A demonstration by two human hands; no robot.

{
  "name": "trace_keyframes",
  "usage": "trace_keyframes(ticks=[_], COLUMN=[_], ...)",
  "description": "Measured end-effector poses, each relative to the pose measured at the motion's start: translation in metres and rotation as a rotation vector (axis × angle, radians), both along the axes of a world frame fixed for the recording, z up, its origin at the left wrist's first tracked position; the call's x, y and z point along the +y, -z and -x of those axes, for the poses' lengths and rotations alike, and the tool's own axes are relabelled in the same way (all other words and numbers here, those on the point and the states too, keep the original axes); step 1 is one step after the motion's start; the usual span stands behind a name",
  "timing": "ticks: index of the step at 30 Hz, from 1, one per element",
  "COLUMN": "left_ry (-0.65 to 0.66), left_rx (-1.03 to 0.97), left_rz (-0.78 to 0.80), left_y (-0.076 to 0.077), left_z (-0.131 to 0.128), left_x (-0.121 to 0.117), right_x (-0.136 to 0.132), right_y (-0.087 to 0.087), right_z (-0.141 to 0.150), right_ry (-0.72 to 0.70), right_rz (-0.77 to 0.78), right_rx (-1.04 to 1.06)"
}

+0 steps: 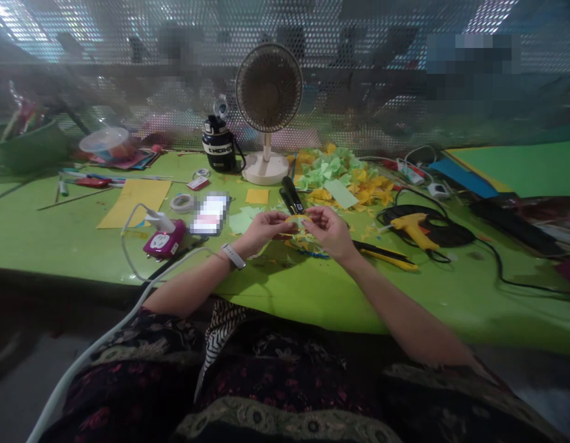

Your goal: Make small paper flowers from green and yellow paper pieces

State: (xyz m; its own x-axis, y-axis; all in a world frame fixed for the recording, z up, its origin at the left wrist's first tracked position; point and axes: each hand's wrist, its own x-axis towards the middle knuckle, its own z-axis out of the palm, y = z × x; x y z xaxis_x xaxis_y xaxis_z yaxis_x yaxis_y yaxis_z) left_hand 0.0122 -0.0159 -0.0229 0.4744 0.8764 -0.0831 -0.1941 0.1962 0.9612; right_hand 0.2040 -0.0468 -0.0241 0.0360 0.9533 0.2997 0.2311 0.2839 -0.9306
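My left hand [272, 225] and my right hand [328, 230] meet over the middle of the table, both closed in a pinch. Between their fingertips is a small piece of yellow paper [297, 219], partly hidden by the thumbs. Just beyond the fingers lies a black tool [291, 194], perhaps a stapler. Yellow and green paper scraps [307, 243] are scattered under my hands. To the right of my right wrist rests a black-and-yellow handled tool [388, 255], its kind unclear. A heap of folded green and yellow paper pieces [344, 175] sits behind my right hand.
A yellow glue gun [412, 229] lies on a black round mat at right. A fan [267, 161] and a dark bottle [219, 147] stand at the back. On the left are a phone [209, 213], a tape roll [182, 202] and a purple power adapter [167, 239] with a cable.
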Motion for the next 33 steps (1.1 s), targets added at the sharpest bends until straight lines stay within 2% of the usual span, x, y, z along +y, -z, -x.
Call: trace_keyframes(ticks=[15, 33], left_ry=[0.016, 0.016], left_rx=[0.011, 0.054], left_rz=[-0.018, -0.063], left_y=[-0.001, 0.000], left_z=[0.001, 0.002], left_x=[0.000, 0.003], right_x=[-0.001, -0.003], right_y=[0.000, -0.011], right_z=[0.001, 0.001], right_ry=[-0.030, -0.070], right_rz=[0.003, 0.129], right_rx=[0.027, 0.030])
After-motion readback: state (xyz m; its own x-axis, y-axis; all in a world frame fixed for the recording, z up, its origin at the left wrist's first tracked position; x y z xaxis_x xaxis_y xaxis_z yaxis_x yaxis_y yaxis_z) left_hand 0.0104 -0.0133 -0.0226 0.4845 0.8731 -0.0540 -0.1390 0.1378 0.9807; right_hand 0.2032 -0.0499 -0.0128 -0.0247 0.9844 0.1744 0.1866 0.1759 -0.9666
